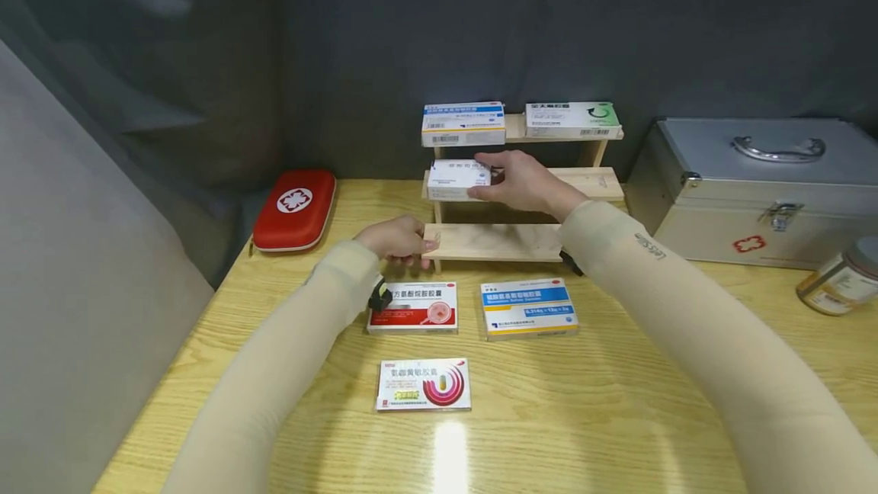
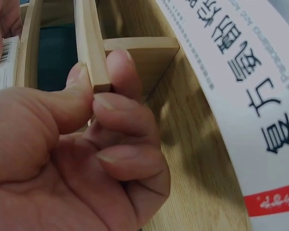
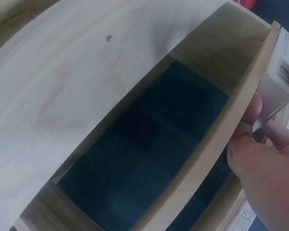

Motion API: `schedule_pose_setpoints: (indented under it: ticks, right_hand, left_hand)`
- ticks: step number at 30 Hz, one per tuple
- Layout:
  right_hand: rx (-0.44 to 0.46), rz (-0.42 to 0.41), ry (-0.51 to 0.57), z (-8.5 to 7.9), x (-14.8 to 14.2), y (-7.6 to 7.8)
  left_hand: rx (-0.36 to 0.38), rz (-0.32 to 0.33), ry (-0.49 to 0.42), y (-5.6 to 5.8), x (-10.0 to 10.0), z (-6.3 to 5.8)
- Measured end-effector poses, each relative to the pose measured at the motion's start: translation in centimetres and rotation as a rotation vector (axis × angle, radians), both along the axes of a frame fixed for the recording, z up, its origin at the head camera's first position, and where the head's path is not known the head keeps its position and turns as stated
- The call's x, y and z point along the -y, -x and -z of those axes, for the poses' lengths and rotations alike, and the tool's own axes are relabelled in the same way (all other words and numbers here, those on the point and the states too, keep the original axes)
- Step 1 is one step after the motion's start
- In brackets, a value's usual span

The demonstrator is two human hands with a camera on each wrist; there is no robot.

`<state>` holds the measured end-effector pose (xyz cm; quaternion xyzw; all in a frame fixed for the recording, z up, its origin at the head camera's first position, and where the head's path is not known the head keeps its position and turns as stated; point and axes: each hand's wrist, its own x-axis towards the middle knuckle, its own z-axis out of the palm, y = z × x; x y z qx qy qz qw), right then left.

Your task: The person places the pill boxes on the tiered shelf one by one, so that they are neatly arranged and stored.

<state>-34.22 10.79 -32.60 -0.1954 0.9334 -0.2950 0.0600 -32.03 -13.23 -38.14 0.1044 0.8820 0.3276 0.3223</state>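
Observation:
A wooden three-step display rack (image 1: 504,241) stands at the back of the table. My left hand (image 1: 395,238) pinches the left end of its lowest board (image 2: 97,62) between thumb and fingers. On the left part of the middle step sits a white medicine box (image 1: 451,179), and my right hand (image 1: 524,184) grips its right end. In the right wrist view the fingertips (image 3: 252,109) touch that box's corner. Up on the top step lie a blue-and-white medicine box (image 1: 463,125) and a green-and-white medicine box (image 1: 571,120).
In front of the rack lie a red-and-white medicine box (image 1: 413,308), another blue-and-white box (image 1: 530,309) and a pink-ringed box (image 1: 424,385). A red first-aid case (image 1: 295,210) is at left. At right stand a silver metal case (image 1: 768,189) and a lidded jar (image 1: 838,280).

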Motion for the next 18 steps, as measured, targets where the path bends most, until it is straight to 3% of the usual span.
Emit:
schedule_pose_setpoints:
  ticks: [18]
  right_hand:
    - [-0.001,-0.009,0.073,0.21,-0.23,-0.05]
  left_hand:
    - [0.055,-0.051,-0.027,-0.04,-0.38,0.04]
